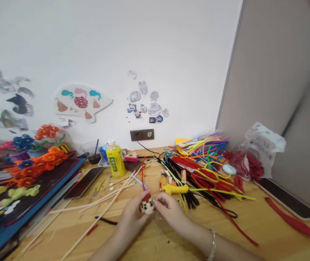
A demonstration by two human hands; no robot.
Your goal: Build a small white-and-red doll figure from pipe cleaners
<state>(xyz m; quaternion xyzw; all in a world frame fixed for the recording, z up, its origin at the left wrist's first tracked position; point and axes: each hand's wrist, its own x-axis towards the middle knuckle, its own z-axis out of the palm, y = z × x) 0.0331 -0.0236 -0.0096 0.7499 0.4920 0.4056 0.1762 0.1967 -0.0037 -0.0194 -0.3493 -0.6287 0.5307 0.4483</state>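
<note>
My left hand (132,211) is closed around a small cream-coloured doll head (147,207) with dark eyes and a red top. A red pipe cleaner (143,174) rises from behind that red top; whether it is attached I cannot tell. My right hand (171,213), with a bracelet (212,245) on its wrist, pinches at the right side of the head. What its fingertips hold is too small to make out. Just beyond the hands lies a yellow glue gun (174,189).
Loose cream pipe cleaners (108,197) cross the table on the left. A yellow bottle (115,159) and a plastic cup (92,152) stand behind. Bundled coloured pipe cleaners (209,170) spread at right. Orange flowers (39,165) lie on a dark mat (32,192); a phone (288,199) rests far right.
</note>
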